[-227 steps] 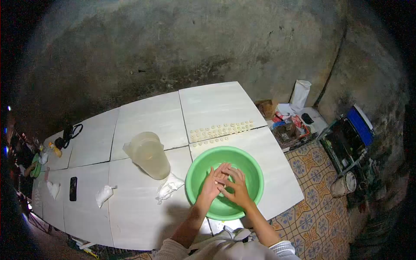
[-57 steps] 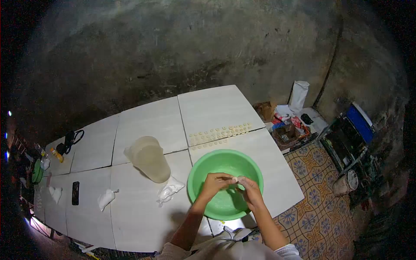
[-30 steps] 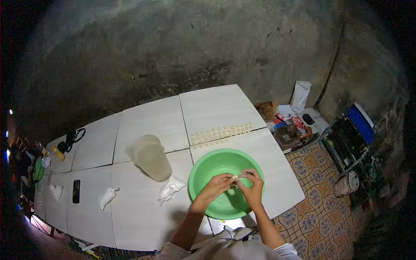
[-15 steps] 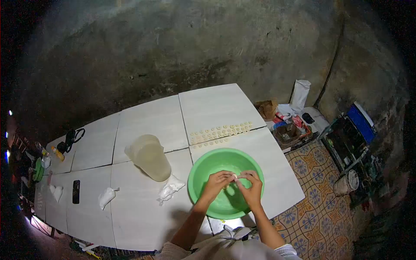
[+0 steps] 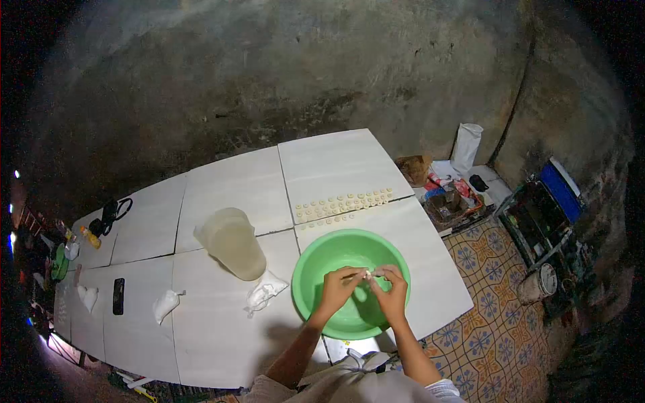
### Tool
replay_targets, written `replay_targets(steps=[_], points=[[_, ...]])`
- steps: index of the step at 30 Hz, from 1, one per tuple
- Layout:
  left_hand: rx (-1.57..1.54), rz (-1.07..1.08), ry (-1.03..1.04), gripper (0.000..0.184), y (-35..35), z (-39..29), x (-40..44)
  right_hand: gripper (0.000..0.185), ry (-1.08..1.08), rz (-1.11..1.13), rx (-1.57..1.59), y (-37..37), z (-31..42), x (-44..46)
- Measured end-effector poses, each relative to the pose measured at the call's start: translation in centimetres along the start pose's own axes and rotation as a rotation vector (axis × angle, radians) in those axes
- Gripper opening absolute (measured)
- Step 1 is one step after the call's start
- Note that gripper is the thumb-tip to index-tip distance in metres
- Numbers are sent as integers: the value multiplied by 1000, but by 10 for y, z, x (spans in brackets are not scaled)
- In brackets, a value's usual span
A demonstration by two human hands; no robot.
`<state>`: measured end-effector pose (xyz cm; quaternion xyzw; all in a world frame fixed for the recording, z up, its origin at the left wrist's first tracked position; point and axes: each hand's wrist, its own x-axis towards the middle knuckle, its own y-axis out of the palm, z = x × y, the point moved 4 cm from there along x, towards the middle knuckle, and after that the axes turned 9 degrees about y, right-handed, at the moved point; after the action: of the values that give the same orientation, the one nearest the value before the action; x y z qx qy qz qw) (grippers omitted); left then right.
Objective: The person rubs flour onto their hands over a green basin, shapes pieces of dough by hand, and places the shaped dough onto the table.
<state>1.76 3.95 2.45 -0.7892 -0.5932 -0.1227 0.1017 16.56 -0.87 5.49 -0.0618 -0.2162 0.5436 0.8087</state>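
Observation:
A small pale piece of dough (image 5: pixel 367 274) is pinched between the fingertips of both my hands, over a green plastic basin (image 5: pixel 316 250). My left hand (image 5: pixel 339 287) grips it from the left with bent fingers. From the other side my right hand (image 5: pixel 391 287) closes thumb and fingers on the same piece. Behind the basin, several small pale dough rings (image 5: pixel 339 199) lie in rows on the white tiled table (image 5: pixel 430 269). The basin's bottom is partly hidden by my hands and their shadow.
Left of the basin stand a cloudy plastic pitcher (image 5: pixel 233 245) and a plastic bag of white powder (image 5: pixel 267 293). Farther left lie another white bag (image 5: pixel 166 305) and a phone (image 5: pixel 119 296). A cluttered crate (image 5: pixel 451 208) sits beyond the table's right edge.
My fingers have shifted slightly around the dough piece, and the left hand is turned a little. The basin and the dough rings stay in place.

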Motion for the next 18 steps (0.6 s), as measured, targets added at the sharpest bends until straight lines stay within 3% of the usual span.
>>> replay_targets(steps=[2,6,18], points=[[-219,-19,-34,30,2,-1,0,16,-3,-4,2,-1,2,0],[-250,79,-82,34,1,0,0,17,-17,-13,-1,-4,4,-1],[-287,97,-150,28,7,-6,1,15,-96,-9,-121,-5,1,2]])
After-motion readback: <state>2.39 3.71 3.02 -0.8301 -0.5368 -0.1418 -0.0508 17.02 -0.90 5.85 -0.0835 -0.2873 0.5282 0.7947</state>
